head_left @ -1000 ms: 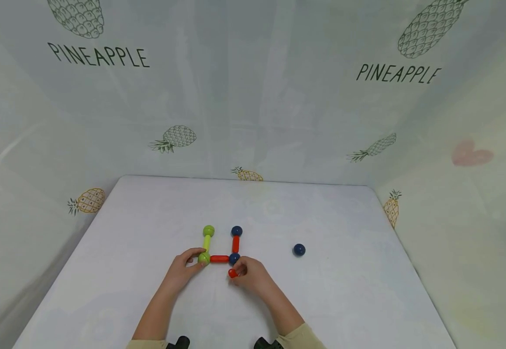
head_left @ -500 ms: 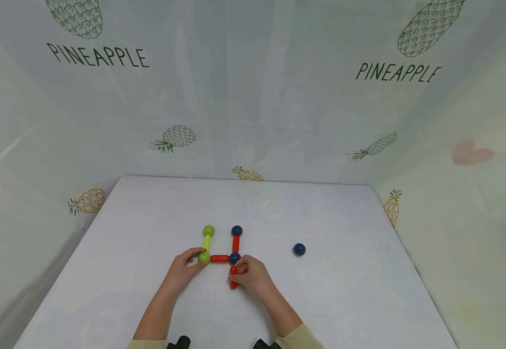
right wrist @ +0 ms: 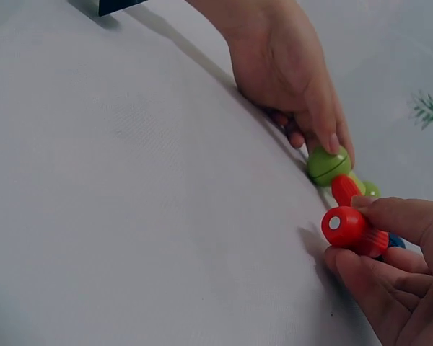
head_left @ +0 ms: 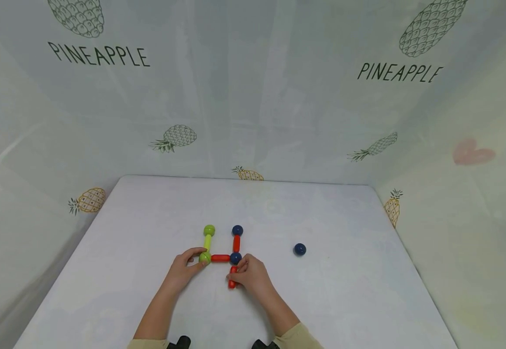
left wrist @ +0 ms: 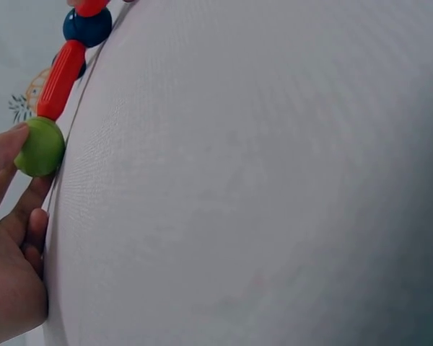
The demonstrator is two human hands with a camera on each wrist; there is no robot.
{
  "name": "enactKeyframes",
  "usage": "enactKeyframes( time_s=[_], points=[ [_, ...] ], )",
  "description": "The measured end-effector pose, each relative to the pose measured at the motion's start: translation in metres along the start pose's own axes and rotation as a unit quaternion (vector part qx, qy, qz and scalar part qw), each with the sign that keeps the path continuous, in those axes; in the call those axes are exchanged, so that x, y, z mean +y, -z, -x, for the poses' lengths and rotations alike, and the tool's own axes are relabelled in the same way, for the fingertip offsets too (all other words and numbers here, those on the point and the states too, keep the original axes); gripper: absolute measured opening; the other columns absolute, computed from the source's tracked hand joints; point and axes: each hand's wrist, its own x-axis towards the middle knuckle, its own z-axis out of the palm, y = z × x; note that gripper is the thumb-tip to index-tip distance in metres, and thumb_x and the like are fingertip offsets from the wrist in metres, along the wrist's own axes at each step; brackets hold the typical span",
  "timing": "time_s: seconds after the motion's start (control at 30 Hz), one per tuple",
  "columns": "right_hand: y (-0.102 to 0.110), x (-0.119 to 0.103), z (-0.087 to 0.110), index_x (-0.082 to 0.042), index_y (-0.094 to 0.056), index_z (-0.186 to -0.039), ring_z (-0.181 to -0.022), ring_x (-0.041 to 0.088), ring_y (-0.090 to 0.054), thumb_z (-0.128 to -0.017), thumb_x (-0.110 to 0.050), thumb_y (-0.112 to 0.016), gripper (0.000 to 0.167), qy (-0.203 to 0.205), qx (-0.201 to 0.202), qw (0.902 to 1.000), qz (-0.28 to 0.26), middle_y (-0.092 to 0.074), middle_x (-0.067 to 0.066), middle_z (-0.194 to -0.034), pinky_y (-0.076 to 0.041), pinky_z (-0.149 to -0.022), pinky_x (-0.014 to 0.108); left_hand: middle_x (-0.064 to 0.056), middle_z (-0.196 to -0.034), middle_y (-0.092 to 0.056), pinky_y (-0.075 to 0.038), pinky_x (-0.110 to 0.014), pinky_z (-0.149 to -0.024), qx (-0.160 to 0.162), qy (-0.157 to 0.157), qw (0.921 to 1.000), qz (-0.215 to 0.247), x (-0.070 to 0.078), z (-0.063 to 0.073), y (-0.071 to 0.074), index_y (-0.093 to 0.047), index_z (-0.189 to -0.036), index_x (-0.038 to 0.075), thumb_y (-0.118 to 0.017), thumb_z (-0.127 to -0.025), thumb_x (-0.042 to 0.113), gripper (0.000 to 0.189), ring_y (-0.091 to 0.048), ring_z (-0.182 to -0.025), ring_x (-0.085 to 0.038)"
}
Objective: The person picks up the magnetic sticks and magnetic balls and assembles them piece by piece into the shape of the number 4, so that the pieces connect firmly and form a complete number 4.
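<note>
My left hand (head_left: 182, 272) pinches the near green ball (head_left: 205, 258) between thumb and fingers; the ball's seam line shows in the right wrist view. From that ball a yellow-green rod (head_left: 207, 243) runs back to another green ball (head_left: 209, 230). A red rod (head_left: 220, 258) links it sideways to a blue ball (head_left: 236, 259). Behind this blue ball, a second red rod (head_left: 236, 244) leads to another blue ball (head_left: 237, 230). My right hand (head_left: 255, 277) pinches a third red rod (right wrist: 345, 228) just in front of the middle blue ball. Its near end has a pale disc.
A loose blue ball (head_left: 300, 249) lies on the white table (head_left: 344, 291) to the right of the joined pieces. A hanging cloth (head_left: 253, 97) with pineapple prints surrounds the table's back and sides.
The red rod in my right hand has swung from end-on to lengthwise, its near end now pointing toward me. My left hand stays on the green ball.
</note>
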Motion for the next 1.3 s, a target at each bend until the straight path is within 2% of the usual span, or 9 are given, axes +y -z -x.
enactKeyframes(
  time_s=[0.47,0.73,0.97,1.3],
  points=[
    [0.001,0.003,-0.008,-0.007,-0.055,-0.088,-0.053,0.015,-0.060,-0.077,-0.015,-0.084,0.033,-0.003,0.005,1.0000,0.005,-0.062,0.002,-0.064,-0.048,-0.054,0.024,-0.008,-0.126,-0.059,-0.039,-0.052,-0.094,0.006,0.001,0.9999,-0.016,-0.001,-0.002,-0.002,-0.066,-0.124,0.019,-0.073,-0.088,0.017,0.037,-0.046,-0.112,-0.028],
    [0.002,0.005,-0.011,-0.007,-0.055,-0.088,-0.052,0.014,-0.059,-0.076,-0.014,-0.084,0.033,0.005,0.018,0.9998,0.012,-0.062,0.001,-0.063,-0.046,-0.052,0.024,-0.005,-0.120,-0.061,-0.041,-0.048,-0.084,0.013,0.000,0.9992,-0.038,0.003,0.000,-0.002,-0.066,-0.124,0.020,-0.073,-0.088,0.020,0.036,-0.047,-0.107,-0.027],
    [0.003,0.002,-0.009,-0.007,-0.054,-0.087,-0.052,0.014,-0.058,-0.076,-0.015,-0.084,0.033,-0.005,0.021,0.9997,0.014,-0.060,0.003,-0.064,-0.049,-0.053,0.025,-0.003,-0.119,-0.064,-0.040,-0.047,-0.085,0.018,-0.016,0.9989,-0.041,0.000,-0.002,-0.003,-0.067,-0.121,0.020,-0.075,-0.086,0.021,0.036,-0.050,-0.106,-0.026],
    [0.008,0.001,-0.006,-0.008,-0.056,-0.089,-0.060,0.016,-0.055,-0.077,-0.019,-0.084,0.032,-0.004,0.022,0.9993,0.031,-0.057,0.002,-0.070,-0.045,-0.054,0.025,-0.003,-0.121,-0.064,-0.040,-0.051,-0.087,0.011,-0.011,0.9990,-0.042,-0.001,-0.002,-0.001,-0.067,-0.122,0.020,-0.075,-0.086,0.022,0.037,-0.050,-0.108,-0.027]
  ],
)
